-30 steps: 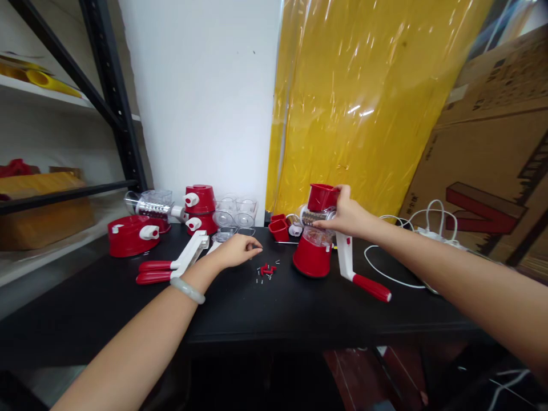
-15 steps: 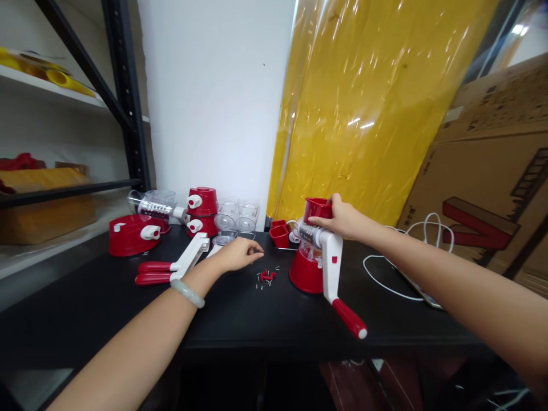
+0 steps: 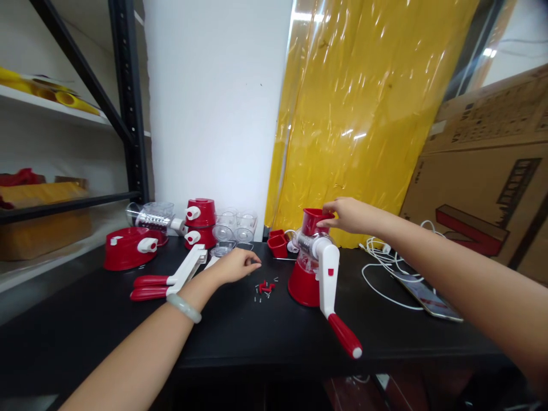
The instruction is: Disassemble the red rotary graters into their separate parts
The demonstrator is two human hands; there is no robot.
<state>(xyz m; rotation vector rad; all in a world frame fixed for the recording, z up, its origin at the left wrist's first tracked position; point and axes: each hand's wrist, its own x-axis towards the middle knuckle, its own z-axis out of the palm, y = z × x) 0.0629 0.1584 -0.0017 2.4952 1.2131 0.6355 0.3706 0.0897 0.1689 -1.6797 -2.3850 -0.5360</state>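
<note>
A hand-crank rotary grater [image 3: 305, 286] stands upright on the black table, its white crank arm ending in a red handle toward me. My right hand [image 3: 342, 216] grips the rim of the red food pusher [image 3: 313, 219] at the grater's top, thumb on the near side. My left hand [image 3: 240, 265] hovers above the table, fingers loosely curled with a small gap between thumb and forefinger; nothing shows in it. Small red parts [image 3: 266, 287] and several screws lie just right of that hand. Two white crank arms with red handles [image 3: 149, 287] rest beside my left forearm.
Red grater bases [image 3: 128, 250] and stacked red housings [image 3: 201, 222] stand at the left, near clear plastic hoppers [image 3: 235, 225]. More red pushers [image 3: 277, 244] lie behind the grater. A phone [image 3: 432, 299] and white cables [image 3: 381, 262] occupy the right, before a cardboard box [image 3: 471, 188].
The view has tilted up and shifted slightly right. My right hand stays at the food pusher with its fingers shifted toward the right rim. My left fingers have curled a little closer together.
</note>
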